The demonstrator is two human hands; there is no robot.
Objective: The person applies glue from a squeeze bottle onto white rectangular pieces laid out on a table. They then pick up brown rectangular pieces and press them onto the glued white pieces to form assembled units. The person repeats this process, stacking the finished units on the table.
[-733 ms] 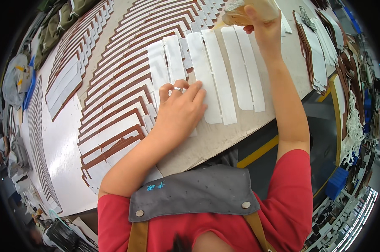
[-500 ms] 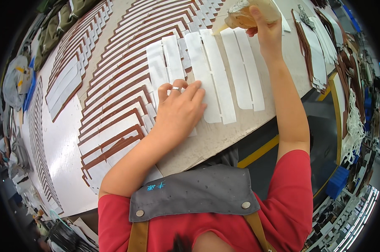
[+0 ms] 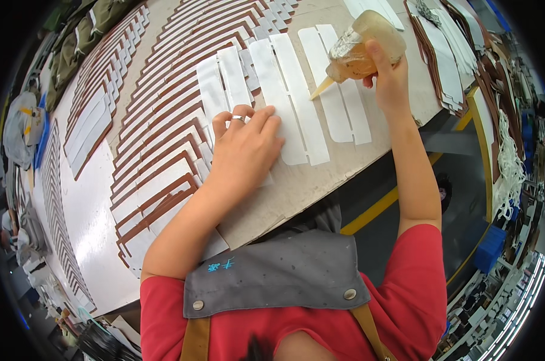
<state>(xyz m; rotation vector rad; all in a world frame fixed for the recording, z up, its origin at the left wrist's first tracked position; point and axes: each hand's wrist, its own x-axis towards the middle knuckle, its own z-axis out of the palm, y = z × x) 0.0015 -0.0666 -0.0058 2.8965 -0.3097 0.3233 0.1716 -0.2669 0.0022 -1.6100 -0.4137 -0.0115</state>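
Note:
My right hand (image 3: 388,75) is wrapped round a translucent squeeze bottle (image 3: 376,36) with amber liquid inside. The bottle is tilted, and its pale pointed nozzle (image 3: 323,87) reaches down to the right edge of a long white strip (image 3: 296,102); whether it touches cannot be made out. My left hand (image 3: 245,144), a ring on one finger, rests with bent, slightly parted fingers at the left side of that strip's pair. Under and beyond its fingertips lies another white pair (image 3: 215,84). To the right is a further pair of white strips (image 3: 350,111), partly behind the bottle.
Long overlapping rows of brown-edged white pieces (image 3: 164,126) cover the table's left half. A second row (image 3: 92,126) lies farther left. Stacked brown and white pieces (image 3: 438,66) sit at the right. The table's front edge (image 3: 308,207) runs diagonally, with a yellow bar (image 3: 371,213) below.
My right hand has drawn the bottle toward me, its nozzle going from the far end of the strip to about midway. My left hand stays on the strips; the view has shifted slightly.

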